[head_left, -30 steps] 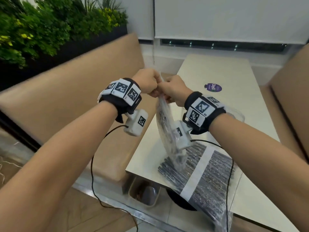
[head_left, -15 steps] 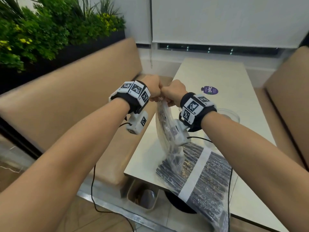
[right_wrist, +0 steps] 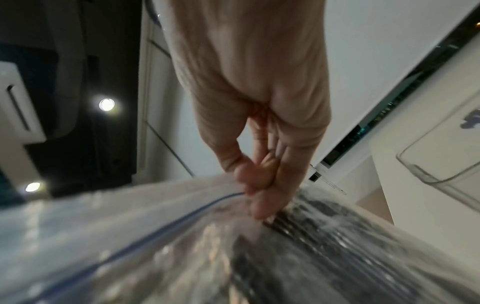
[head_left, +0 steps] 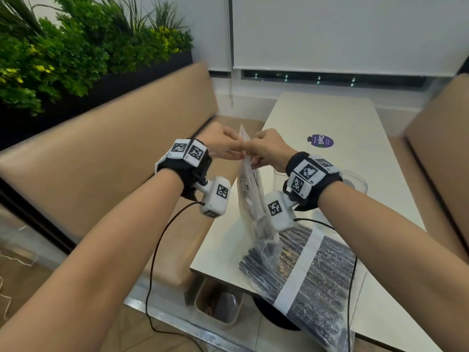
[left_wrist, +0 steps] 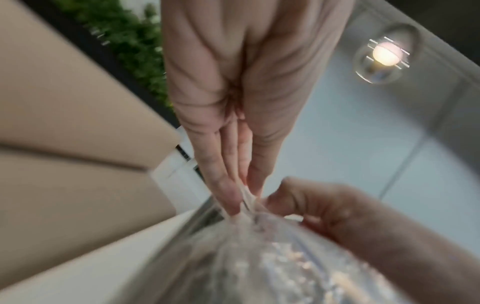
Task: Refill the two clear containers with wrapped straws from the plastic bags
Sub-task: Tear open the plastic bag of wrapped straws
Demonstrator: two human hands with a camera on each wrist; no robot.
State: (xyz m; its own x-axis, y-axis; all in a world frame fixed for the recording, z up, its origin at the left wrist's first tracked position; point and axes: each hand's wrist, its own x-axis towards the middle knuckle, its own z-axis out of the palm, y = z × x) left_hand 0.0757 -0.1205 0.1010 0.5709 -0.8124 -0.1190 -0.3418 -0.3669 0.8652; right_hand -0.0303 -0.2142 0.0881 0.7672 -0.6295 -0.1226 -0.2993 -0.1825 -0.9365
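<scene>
Both hands hold a clear plastic bag (head_left: 251, 199) of dark wrapped straws upright above the white table (head_left: 330, 118). My left hand (head_left: 225, 146) pinches the bag's top edge (left_wrist: 246, 197) from the left. My right hand (head_left: 264, 148) pinches the same edge (right_wrist: 257, 201) from the right. A second, larger bag of straws (head_left: 312, 270) with a white band lies flat at the table's near edge, its end overhanging. One clear container (head_left: 355, 181) stands behind my right wrist, mostly hidden; its corner (right_wrist: 441, 164) shows in the right wrist view.
Tan padded benches (head_left: 101, 153) flank the table on both sides. A purple round sticker (head_left: 320, 141) lies mid-table. A planter of green foliage (head_left: 63, 52) runs behind the left bench. A small bin (head_left: 218, 301) sits under the table's near corner.
My two hands, pressed together as fists on the bag top before, have drawn slightly apart, and the bag's top edge now stands up between them.
</scene>
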